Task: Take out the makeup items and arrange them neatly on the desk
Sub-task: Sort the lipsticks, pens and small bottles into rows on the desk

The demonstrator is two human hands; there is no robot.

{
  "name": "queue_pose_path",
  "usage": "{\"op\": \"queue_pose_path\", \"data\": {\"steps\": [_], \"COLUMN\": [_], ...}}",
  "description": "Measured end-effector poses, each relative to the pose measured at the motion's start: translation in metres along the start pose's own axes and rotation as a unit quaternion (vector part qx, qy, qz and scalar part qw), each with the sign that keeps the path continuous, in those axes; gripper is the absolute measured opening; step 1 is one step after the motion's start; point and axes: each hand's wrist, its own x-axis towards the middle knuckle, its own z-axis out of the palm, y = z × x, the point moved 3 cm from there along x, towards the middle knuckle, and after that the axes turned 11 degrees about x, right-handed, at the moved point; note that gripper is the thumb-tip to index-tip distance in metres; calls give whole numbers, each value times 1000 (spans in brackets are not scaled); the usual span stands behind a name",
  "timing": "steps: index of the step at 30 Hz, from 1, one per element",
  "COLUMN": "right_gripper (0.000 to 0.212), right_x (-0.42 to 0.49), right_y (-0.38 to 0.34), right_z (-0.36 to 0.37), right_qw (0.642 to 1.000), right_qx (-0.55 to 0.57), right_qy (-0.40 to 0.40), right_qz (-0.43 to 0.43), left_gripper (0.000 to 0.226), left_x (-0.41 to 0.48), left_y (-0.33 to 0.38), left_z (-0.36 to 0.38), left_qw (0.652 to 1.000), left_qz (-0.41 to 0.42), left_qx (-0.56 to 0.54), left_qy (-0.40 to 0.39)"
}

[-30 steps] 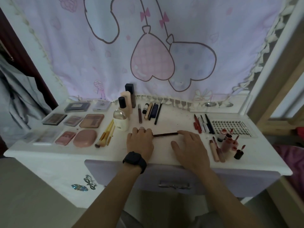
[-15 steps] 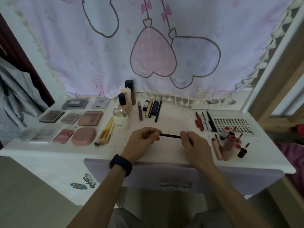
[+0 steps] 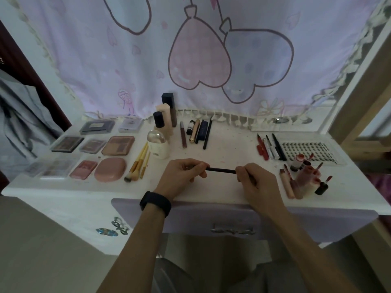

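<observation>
A thin dark makeup pencil (image 3: 221, 170) is held level just above the white desk (image 3: 211, 191), near its front edge. My left hand (image 3: 179, 178), with a black watch on the wrist, pinches the pencil's left end. My right hand (image 3: 256, 182) pinches the right end. Both ends are hidden inside the fingers. Palettes (image 3: 117, 145) and compacts (image 3: 110, 172) lie in rows at the left, brushes (image 3: 139, 163) beside them, bottles (image 3: 158, 148) behind, and a row of pens (image 3: 197, 133) at the back middle.
Red and black liners (image 3: 270, 148) and a tray of lashes (image 3: 307, 152) lie at the right, with lip glosses (image 3: 302, 178) in front. A printed curtain (image 3: 190, 60) hangs behind the desk. A lilac drawer (image 3: 232, 220) sits under the desk edge. Hair clips (image 3: 115, 228) lie on the lower left ledge.
A second ago the pencil lay on the desk between my flat hands. Both hands have closed on its ends and lifted it slightly.
</observation>
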Motion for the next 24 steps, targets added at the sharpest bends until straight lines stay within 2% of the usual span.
{"op": "queue_pose_path", "data": {"steps": [3,6,9,13,18,24], "right_gripper": [33,32,28,29,20,4], "right_x": [-3,-2,-7,-13,-14,-20], "right_y": [-1,-5,-15,-32,-49,-57], "right_z": [-1,-17,-27,-30,-29,-32], "right_qw": [1000,997,996,981,954,938], "right_qx": [-7,24,35,132,252,286], "right_qy": [17,71,73,107,105,110], "right_qz": [-18,12,36,91,120,163], "left_gripper": [15,18,17,18,17,18], "left_x": [0,0,-6,-14,-24,-36], "left_y": [-1,-5,-6,2,21,38], "left_z": [-2,-16,-19,-10,1,20], "left_qw": [1000,998,999,997,976,949], "left_qz": [-7,-33,-33,-32,-92,-150], "left_qx": [-4,-55,-33,-53,-191,-276], "left_qy": [2,23,10,44,48,13]}}
